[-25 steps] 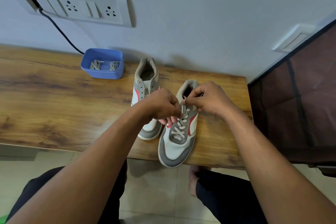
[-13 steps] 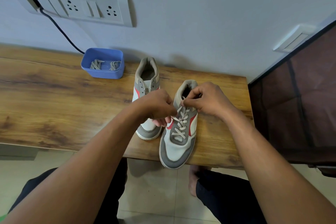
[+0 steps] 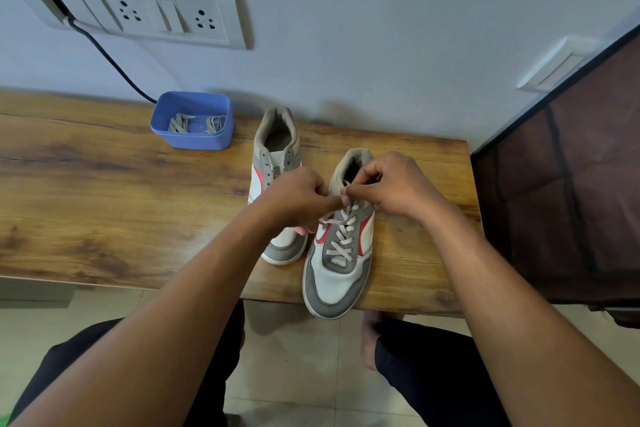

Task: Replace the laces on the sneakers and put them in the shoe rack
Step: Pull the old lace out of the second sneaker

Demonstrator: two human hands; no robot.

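While both hands meet at the top eyelets, step: lacing the near sneaker (image 3: pixel 337 274), probably almost done.
Blue tub (image 3: pixel 190 143): far left, spare laces (image 3: pixel 180 122) inside, well apart from the hands.
Unlaced sneaker (image 3: pixel 277 146): partly behind the left hand.
Left hand (image 3: pixel 298 198): pinching the white lace (image 3: pixel 341 236).
Right hand (image 3: pixel 398 187): pinching the same lace at the tongue.
Next: tie off, then lace the other shoe; needs a fine pinch.
Dark cabinet (image 3: pixel 571 184): far right, likely the rack.

Pale grey wall (image 3: pixel 381 28), white socket panel (image 3: pixel 162 15), wooden table (image 3: pixel 104 201), beige tiled floor (image 3: pixel 294 374)
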